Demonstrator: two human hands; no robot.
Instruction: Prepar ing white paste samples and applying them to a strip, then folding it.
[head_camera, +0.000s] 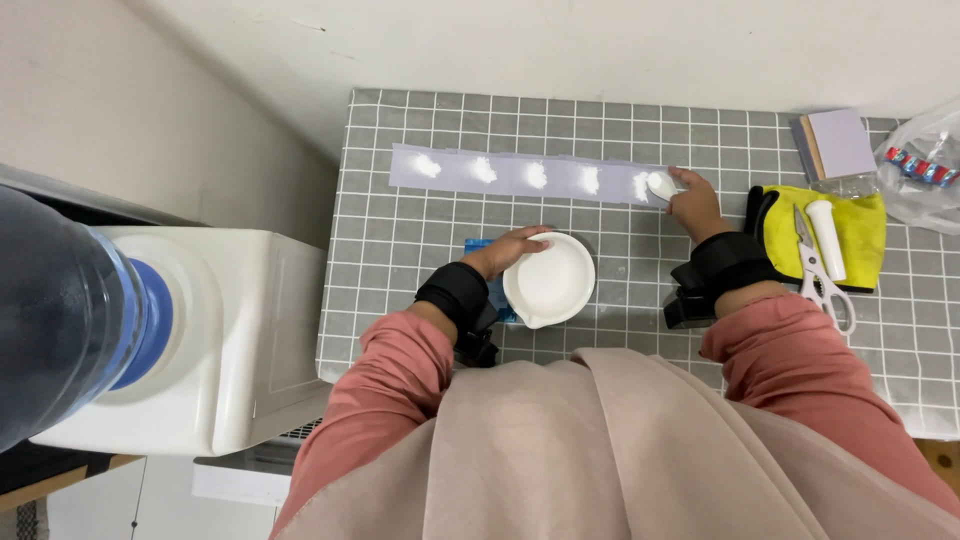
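Observation:
My left hand (512, 248) grips the rim of a white bowl (550, 282) holding white powder, near the table's front edge. My right hand (693, 203) holds a small white spoon (661, 184), its tip at the right end of a long pale purple strip (520, 172). Several small heaps of white powder sit in a row along that strip. Both wrists wear black bands. A blue object (478, 246) lies partly hidden under my left hand and the bowl.
The table (400, 300) has a grey grid-patterned cover. To the right lie a yellow cloth (865, 230), white scissors (820, 275), a white tube (826, 238), purple paper sheets (838, 142) and a clear plastic bag (925, 165). A water dispenser (200, 330) with a blue bottle stands left.

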